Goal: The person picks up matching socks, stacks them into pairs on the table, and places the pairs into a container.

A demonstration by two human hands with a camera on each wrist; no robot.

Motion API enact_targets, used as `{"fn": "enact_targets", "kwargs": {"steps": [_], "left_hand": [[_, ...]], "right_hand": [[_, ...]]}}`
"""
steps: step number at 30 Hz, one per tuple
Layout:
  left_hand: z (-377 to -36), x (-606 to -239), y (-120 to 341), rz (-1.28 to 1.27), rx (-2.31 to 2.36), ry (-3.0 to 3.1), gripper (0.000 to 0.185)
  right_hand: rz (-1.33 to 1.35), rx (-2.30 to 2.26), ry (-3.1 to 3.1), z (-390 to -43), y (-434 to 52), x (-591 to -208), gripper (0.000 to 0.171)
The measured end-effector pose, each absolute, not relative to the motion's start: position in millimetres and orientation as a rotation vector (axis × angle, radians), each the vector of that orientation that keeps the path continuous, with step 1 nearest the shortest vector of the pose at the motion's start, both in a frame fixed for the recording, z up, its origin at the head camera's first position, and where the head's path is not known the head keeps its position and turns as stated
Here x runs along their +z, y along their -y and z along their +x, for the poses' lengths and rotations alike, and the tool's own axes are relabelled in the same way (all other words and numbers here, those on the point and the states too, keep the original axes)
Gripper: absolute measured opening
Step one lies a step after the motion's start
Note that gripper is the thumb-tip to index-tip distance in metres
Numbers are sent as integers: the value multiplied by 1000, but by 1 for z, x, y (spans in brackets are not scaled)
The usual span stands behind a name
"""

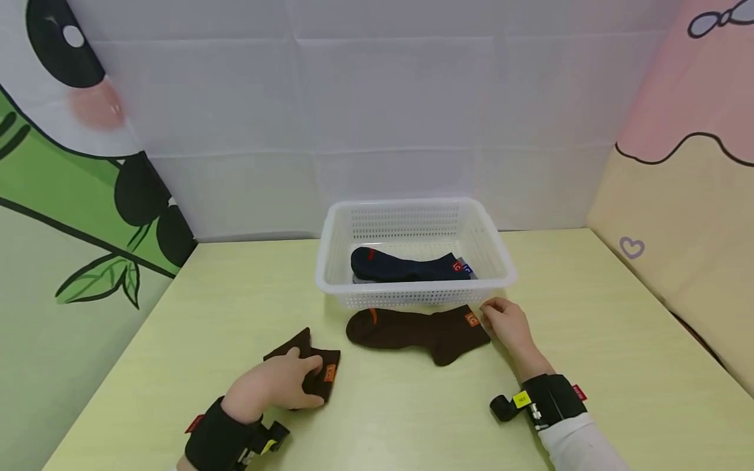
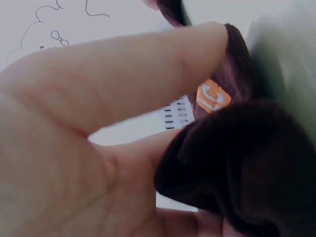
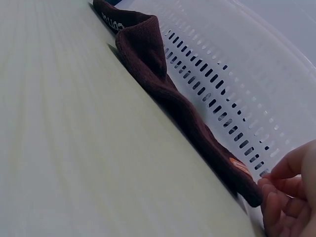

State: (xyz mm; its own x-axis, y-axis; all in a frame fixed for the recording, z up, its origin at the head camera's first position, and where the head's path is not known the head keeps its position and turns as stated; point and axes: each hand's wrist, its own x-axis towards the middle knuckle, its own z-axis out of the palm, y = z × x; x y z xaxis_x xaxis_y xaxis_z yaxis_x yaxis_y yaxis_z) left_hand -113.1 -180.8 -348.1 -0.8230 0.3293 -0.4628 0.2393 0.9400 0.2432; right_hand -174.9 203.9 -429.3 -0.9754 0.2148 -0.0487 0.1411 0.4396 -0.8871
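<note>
Two dark brown socks with orange tags are on the table. One brown sock (image 1: pixel 406 329) lies flat in front of the white basket, toe to the left. At its cuff on the right, my right hand (image 1: pixel 511 326) pinches the edge between thumb and fingertips; the right wrist view shows the fingertips (image 3: pixel 269 185) right at the cuff. To the left, the other brown sock (image 1: pixel 331 379) is bunched under my left hand (image 1: pixel 281 384). The left wrist view shows the thumb (image 2: pixel 197 49) on the edge of this sock (image 2: pixel 256 148), with the fingers partly hidden behind it.
A white perforated plastic basket (image 1: pixel 412 288) stands at the back middle of the table (image 1: pixel 412 418). Inside it lies a dark navy sock (image 1: pixel 406 267) with a red tag, over something grey. Behind the table hangs a pale cloth wall (image 1: pixel 400 118).
</note>
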Motion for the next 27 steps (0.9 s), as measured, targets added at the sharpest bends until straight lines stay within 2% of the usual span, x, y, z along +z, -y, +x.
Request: {"fn": "enact_targets", "kwargs": {"steps": [7,12,21,27], "left_hand": [[-111,-349,173,483,235,-2543,51],[-108,-351,165,518,192,-2537,53],[-99,-351,154,626,283,-2451,50],[-97,-353,153,677,344,-2436,56]], "right_hand": [[-359,1855,2418,-176,-203,-422,23],[-376,2056,2266,-177,-203,-417,15],[-294,1993,2325,-173,-198,-408,21],[-154,1973,2426,-170,-190,-398,25]]}}
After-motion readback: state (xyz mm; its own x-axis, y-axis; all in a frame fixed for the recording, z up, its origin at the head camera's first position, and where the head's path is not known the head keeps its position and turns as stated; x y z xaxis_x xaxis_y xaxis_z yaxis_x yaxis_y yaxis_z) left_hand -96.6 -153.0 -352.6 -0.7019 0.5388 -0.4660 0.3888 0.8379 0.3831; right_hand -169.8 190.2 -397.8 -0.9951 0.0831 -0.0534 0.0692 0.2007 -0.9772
